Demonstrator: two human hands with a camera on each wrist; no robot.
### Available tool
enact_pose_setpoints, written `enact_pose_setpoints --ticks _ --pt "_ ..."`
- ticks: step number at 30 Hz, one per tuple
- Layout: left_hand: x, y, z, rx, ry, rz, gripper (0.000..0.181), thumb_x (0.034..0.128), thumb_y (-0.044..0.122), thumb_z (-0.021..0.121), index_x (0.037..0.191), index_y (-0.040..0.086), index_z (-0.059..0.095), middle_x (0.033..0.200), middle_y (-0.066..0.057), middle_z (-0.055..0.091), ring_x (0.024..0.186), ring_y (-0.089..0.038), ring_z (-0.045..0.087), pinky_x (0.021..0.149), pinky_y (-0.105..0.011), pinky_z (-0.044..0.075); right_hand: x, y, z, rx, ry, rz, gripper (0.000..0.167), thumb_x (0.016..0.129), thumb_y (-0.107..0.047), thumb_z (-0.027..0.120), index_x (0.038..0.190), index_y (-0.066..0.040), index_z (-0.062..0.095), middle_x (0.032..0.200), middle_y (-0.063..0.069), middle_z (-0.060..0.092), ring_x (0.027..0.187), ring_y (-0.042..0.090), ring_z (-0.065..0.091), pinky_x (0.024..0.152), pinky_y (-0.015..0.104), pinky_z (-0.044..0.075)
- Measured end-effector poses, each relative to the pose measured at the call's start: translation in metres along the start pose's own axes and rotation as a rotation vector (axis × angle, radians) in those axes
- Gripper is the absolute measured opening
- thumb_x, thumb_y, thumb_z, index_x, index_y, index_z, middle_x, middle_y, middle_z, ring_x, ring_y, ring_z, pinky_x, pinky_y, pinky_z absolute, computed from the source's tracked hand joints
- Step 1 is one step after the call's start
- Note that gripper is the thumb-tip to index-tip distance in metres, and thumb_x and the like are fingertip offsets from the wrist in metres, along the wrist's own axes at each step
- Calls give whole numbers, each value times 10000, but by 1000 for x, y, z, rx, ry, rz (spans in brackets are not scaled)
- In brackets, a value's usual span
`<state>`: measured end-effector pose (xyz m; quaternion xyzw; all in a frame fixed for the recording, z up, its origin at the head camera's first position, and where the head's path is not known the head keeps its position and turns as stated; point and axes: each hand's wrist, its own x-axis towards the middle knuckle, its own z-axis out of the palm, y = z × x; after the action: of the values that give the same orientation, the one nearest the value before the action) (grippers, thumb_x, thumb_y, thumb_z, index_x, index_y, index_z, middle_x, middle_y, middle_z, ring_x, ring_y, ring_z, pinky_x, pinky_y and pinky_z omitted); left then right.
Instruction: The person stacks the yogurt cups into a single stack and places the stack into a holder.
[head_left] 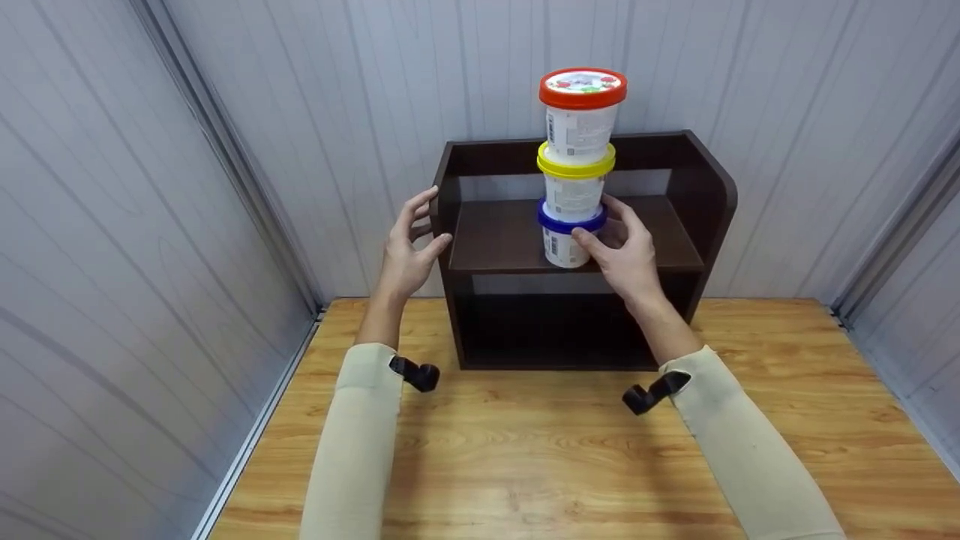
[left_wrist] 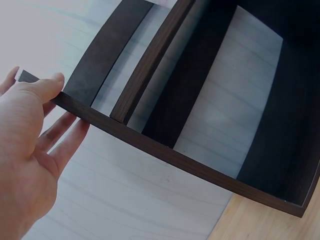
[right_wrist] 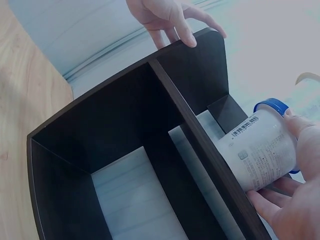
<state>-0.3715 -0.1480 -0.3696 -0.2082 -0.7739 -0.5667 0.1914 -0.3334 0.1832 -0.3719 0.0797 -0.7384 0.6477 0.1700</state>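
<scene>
Three white lidded tubs stand in a stack on the upper board of a dark brown shelf [head_left: 495, 236]. The blue-lidded tub [head_left: 564, 246] is at the bottom, the yellow-lidded tub [head_left: 574, 193] in the middle, the red-lidded tub [head_left: 585, 127] on top. My right hand [head_left: 630, 255] grips the bottom tub from the right, thumb by its blue lid; the fingers behind it are partly hidden. My left hand [head_left: 409, 251] holds the shelf's left side panel [left_wrist: 135, 140], with the thumb on one face and fingers on the other.
The shelf stands on a wooden tabletop [head_left: 525, 450], against a pale panelled wall [head_left: 405, 90]. Below the upper board is a lower compartment [head_left: 555, 330]. A raised side panel [head_left: 709, 180] bounds the shelf on the right.
</scene>
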Motion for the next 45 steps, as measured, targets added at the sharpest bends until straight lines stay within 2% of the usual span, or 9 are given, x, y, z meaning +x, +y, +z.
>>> enact_pose_setpoints --ticks 8,12,26,29,34,37,40,45 --pt "-2 0 -1 -8 0 -17 687 1062 -34 721 1683 141 484 1708 -182 488 1506 -418 604 1190 -583 588 4 3 2 13 12 6 791 1041 -249 837 1708 -81 447 1682 189 560 1483 329 616 1275 486 504" --pt "-1 0 0 -8 3 -7 689 1053 -53 722 1677 115 484 1720 -175 481 1538 -393 570 1213 -576 572 5 4 3 9 14 6 800 1039 -261 840 1712 -88 442 1692 179 556 1488 321 615 1273 480 506" --pt "1 2 0 -19 -17 -20 718 1040 -44 747 1683 153 495 1649 -190 548 1438 -441 657 1116 -581 632 3 5 -1 8 38 -1 820 1032 -251 849 1716 -64 437 1701 193 542 1495 331 604 1292 500 496" --pt "-1 3 -1 2 -20 -18 756 1028 -37 765 1696 174 482 1653 -179 556 1447 -434 652 1140 -604 612 1 4 -2 17 36 -1 828 1030 -238 850 1720 -61 428 1714 197 532 1515 332 594 1310 507 483" --pt "-3 1 0 47 -21 7 806 1025 10 778 1731 190 435 1756 -135 482 1549 -373 559 1234 -594 545 -4 4 -6 25 31 -15 821 1023 -195 849 1722 -71 435 1709 211 547 1524 348 601 1308 517 486" --pt "-5 0 1 48 -14 25 805 1027 25 774 1737 171 423 1780 -128 460 1575 -357 530 1253 -589 529 -9 6 -10 13 22 -31 803 1024 -174 839 1720 -89 447 1676 229 582 1508 368 627 1275 522 526" --pt "-8 -2 1 46 1 36 797 1022 31 777 1730 159 434 1744 -148 502 1542 -372 571 1194 -588 577 -13 9 -15 -5 9 -49 774 1032 -157 826 1713 -97 463 1662 233 601 1507 377 642 1226 489 577" --pt "-15 -3 0 57 35 65 755 1021 37 779 1705 136 477 1717 -167 537 1454 -408 656 1004 -524 680 -20 13 -23 -45 -6 -66 754 1029 -155 829 1702 -116 490 1658 213 615 1514 372 643 1144 352 622"
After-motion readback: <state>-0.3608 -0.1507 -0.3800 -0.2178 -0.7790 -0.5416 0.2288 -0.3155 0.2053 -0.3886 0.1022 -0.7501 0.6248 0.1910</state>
